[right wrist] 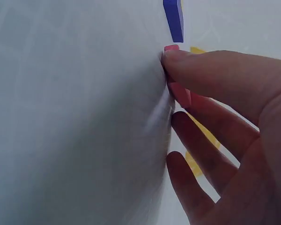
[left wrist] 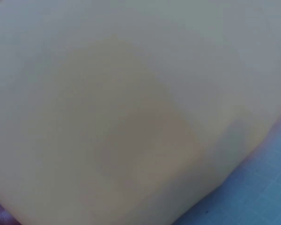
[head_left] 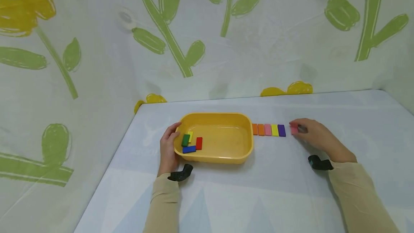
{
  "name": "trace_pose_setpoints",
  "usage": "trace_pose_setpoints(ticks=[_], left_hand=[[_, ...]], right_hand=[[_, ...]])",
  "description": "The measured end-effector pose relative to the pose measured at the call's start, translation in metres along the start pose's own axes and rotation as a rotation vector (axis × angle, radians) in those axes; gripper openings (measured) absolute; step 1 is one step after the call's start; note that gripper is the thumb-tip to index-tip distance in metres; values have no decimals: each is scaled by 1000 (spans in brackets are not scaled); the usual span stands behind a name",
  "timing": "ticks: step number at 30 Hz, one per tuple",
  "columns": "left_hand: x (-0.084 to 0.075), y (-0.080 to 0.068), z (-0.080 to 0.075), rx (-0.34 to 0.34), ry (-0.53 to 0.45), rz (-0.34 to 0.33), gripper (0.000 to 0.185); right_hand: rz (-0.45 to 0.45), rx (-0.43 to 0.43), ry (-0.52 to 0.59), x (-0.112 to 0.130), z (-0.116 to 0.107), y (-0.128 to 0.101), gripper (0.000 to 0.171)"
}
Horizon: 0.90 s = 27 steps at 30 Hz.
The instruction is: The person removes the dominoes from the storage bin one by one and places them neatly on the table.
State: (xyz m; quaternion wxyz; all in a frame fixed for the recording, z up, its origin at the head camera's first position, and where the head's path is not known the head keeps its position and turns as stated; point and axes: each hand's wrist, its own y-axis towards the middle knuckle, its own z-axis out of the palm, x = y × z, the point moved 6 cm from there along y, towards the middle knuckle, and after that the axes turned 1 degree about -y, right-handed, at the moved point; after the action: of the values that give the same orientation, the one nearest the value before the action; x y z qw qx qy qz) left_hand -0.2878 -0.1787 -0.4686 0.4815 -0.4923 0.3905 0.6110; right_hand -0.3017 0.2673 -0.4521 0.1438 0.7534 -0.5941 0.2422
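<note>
Left hand (head_left: pixel 169 146) grips the rim of the yellow plastic tub (head_left: pixel 246 143) — four coloured blocks inside. Right hand (head_left: pixel 315 135) pinches a small pink rectangular block (head_left: pixel 294 129) on the table, just right of the five-block row (head_left: pixel 268 130). No writing legible.

Yellow tub (head_left: pixel 247 143) and block row (head_left: pixel 268 129) block the left, bare tablecloth (head_left: pixel 355 118) right
</note>
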Motion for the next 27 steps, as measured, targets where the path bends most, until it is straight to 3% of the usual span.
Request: trace_pose_setpoints(ticks=[9,20,27], left_hand=[[0,1,-1,-5,-9,-15,31],[0,1,1,0,5,2,31],[-1,-1,0,-11,11,1,31]], right_hand=[[107,-6,-73,-4,0,1,58],[65,34,-35,-5,3,2,59],[96,54,-31,-4,7,4,58]])
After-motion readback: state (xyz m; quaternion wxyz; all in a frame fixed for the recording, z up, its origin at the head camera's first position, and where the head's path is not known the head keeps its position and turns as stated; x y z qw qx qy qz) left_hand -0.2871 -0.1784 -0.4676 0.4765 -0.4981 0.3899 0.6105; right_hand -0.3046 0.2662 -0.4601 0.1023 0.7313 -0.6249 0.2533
